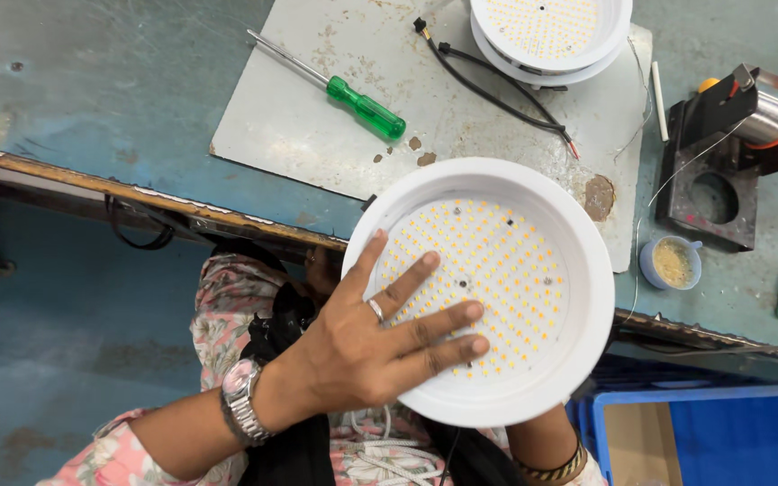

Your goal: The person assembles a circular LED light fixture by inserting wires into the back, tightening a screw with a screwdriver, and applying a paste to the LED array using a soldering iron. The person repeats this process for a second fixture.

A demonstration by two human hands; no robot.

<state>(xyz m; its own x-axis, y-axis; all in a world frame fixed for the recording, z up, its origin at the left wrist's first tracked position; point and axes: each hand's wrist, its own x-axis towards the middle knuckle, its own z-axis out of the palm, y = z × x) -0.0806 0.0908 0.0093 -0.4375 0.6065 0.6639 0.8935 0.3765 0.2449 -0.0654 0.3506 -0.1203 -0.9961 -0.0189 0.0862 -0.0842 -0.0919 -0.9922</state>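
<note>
The left hand (366, 346) lies flat, fingers spread, on the dotted face of a round white LED lamp panel (483, 288), pressing rather than clasping. The right hand sits under the panel's near rim; only its wrist (547, 445) shows, so I cannot tell its grip. The panel is level, at the bench edge (137, 193), just ahead of the body. Beyond: one grey mat (317, 126), one green screwdriver (339, 90), two stacked panels (551, 36), one small cup (673, 263).

Floral pink sleeves, steel watch (241, 401) + ring (375, 309) on left, striped bangle (555, 470) on right.
</note>
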